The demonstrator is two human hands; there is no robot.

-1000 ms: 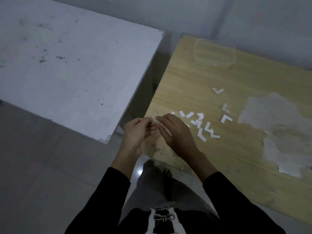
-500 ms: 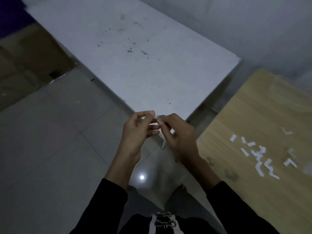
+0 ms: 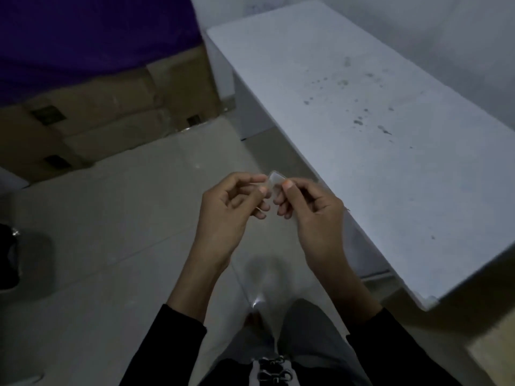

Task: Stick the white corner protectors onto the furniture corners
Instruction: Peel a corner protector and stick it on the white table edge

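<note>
A small pale, translucent corner protector [image 3: 274, 181] is pinched between the fingertips of both hands, in front of me above the floor. My left hand [image 3: 228, 215] holds its left side with thumb and forefinger. My right hand [image 3: 312, 215] holds its right side the same way. The white table [image 3: 376, 140] runs along the right, its near corner [image 3: 430, 300] at the lower right and its far corner [image 3: 211, 32] at the top. The protector hangs just left of the table's long edge, apart from it.
Stacked cardboard boxes [image 3: 111, 121] stand at the left under a purple cloth [image 3: 92, 32]. A dark object [image 3: 8, 260] lies on the tiled floor [image 3: 111, 232] at the far left. A sliver of the wooden table [image 3: 498, 355] shows at the lower right.
The view has swung left: the wooden table with the loose white pieces has left the frame and the white table now fills the right. Both hands stay together on the protector.
</note>
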